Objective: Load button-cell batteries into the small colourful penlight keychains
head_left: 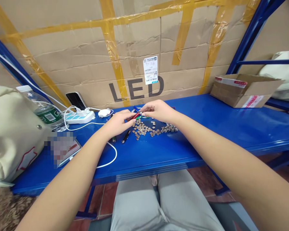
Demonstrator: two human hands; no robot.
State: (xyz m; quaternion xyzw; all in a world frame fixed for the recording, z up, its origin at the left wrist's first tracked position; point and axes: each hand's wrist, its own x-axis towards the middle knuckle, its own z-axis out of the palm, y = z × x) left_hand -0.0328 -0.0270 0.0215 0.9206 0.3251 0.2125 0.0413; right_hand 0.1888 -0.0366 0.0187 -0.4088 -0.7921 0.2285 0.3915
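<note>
My left hand (119,123) and my right hand (157,110) meet above a blue shelf (207,134), both pinching a small red cylindrical piece (136,115) between the fingertips. Just beneath lies a pile of several small round metal discs (152,128), like button cells. A green piece (140,117) and a blue piece (135,108) lie near the fingers. Two dark pen-like tubes (125,136) rest on the shelf near my left wrist.
A taped cardboard sheet marked LED (139,57) stands behind the shelf. On the left are a power strip (80,117), a phone (75,100), a white cable (110,157), a water bottle (44,108) and a beige bag (12,134). An open carton (243,89) sits at the right.
</note>
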